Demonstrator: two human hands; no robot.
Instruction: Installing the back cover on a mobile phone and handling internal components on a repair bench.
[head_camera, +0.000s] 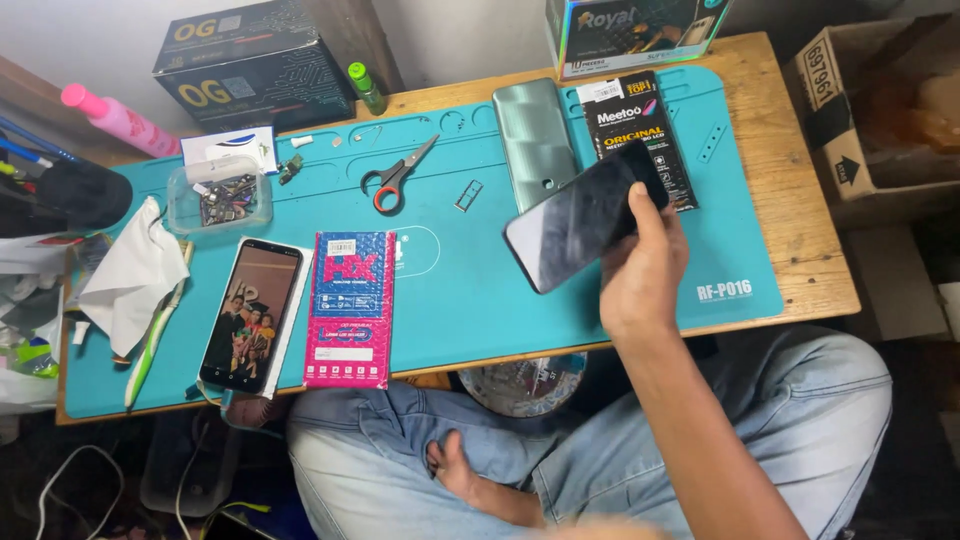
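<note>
**Dark screen panel held up over the teal mat**

Right of centre in the frame, your right hand is gripping a dark glass phone panel by its lower edge, tilting it above the teal work mat. You are doing well to keep your fingers on the rim and off the glossy face; a steadier pinch would guard against a slip. Your left hand is resting loosely open on your lap at the lower middle, holding nothing.

Packages are lying all around: a pink and blue padded sleeve is sitting left of centre, beside a lit phone. A black flat pack with bright lettering is lying at the upper right, next to a green back cover. A black box with yellow print is standing at the upper left, and a brown carton is waiting at the far right.
</note>
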